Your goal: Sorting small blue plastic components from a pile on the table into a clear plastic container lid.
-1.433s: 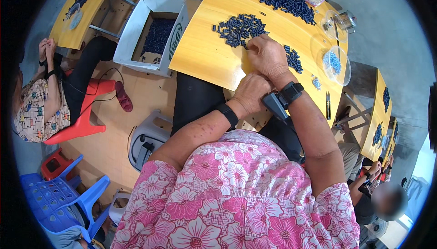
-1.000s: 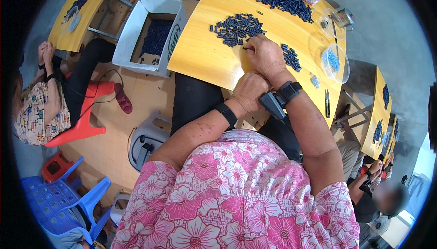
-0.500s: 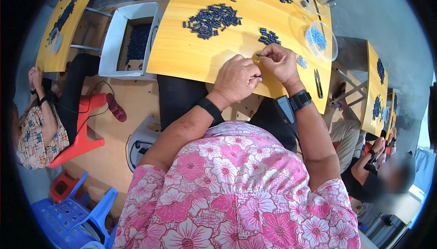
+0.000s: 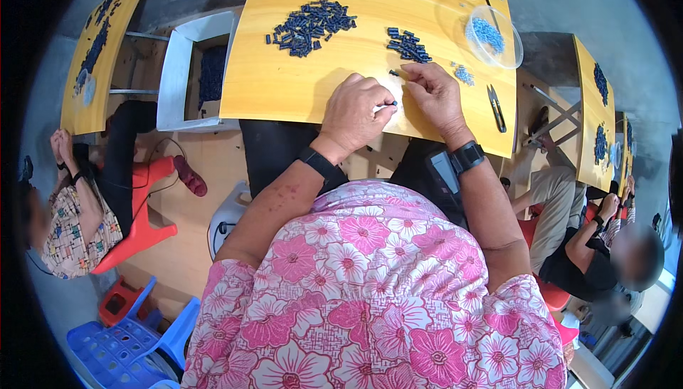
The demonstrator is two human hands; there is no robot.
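Observation:
My left hand point(image 4: 358, 113) is closed, thumb and forefinger pinching a small dark blue piece point(image 4: 393, 103); a thin white sliver shows beside it. To its right, my right hand point(image 4: 435, 98) hovers low over the yellow table with thumb and forefinger apart. Just off that forefinger's tip is another short dark piece point(image 4: 393, 72), seemingly on the tabletop. Beyond the right hand lies a small pile of dark cylindrical pieces point(image 4: 409, 46). Tiny light blue bits point(image 4: 464, 74) are scattered close by on the right.
Black thread snips point(image 4: 496, 109) lie near the right table edge point(image 4: 455, 141). A clear tub point(image 4: 512, 54) holds light blue bits. Larger dark heaps point(image 4: 313, 26) spread farther back. A white box point(image 4: 178, 76) stands left of the table. People sit at tables on both sides.
My right hand's fingers have parted, and the dark piece they pinched is now beyond the fingertips. My left hand keeps its pinch. The whole view has shifted slightly.

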